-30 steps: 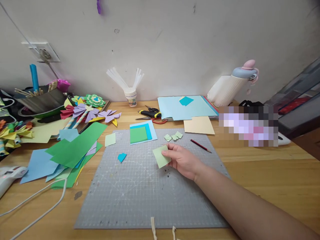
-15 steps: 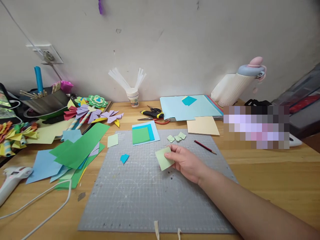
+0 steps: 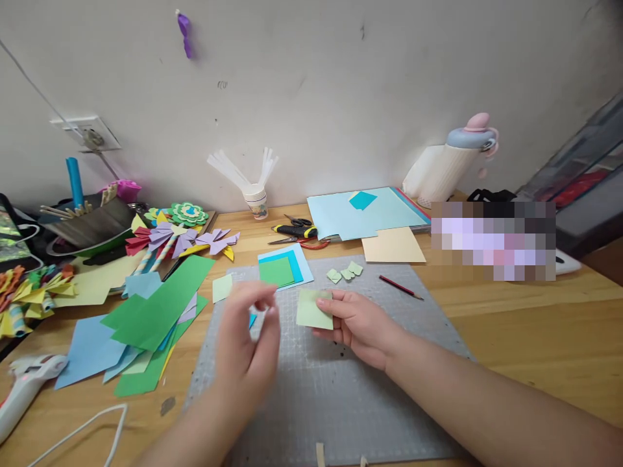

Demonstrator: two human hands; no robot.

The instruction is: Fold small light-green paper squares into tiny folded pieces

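Observation:
My right hand [image 3: 363,323] pinches a small pale green paper square [image 3: 313,309] and holds it just above the grey cutting mat [image 3: 335,389]. Coming in from below, my left hand [image 3: 250,344] is raised over the mat to the left of the square; it is smeared by motion, fingertips drawn loosely together, nothing visible in them. A small blue paper scrap [image 3: 252,319] on the mat is mostly hidden behind that hand. Several tiny pale green cut pieces [image 3: 344,272] lie at the mat's far edge, next to a stack of blue and green squares [image 3: 282,268].
A red pencil [image 3: 400,287] lies right of the mat. Scissors and a yellow-black cutter [image 3: 294,229] sit behind it, beside blue sheets [image 3: 365,211] and a beige sheet [image 3: 393,246]. Loose coloured paper [image 3: 146,311], paper flowers [image 3: 180,227] and a glue gun [image 3: 26,386] fill the left.
My left hand has come into view over the mat's left half. My right hand has lifted and turned the pale green square slightly upright. The view has shifted a little.

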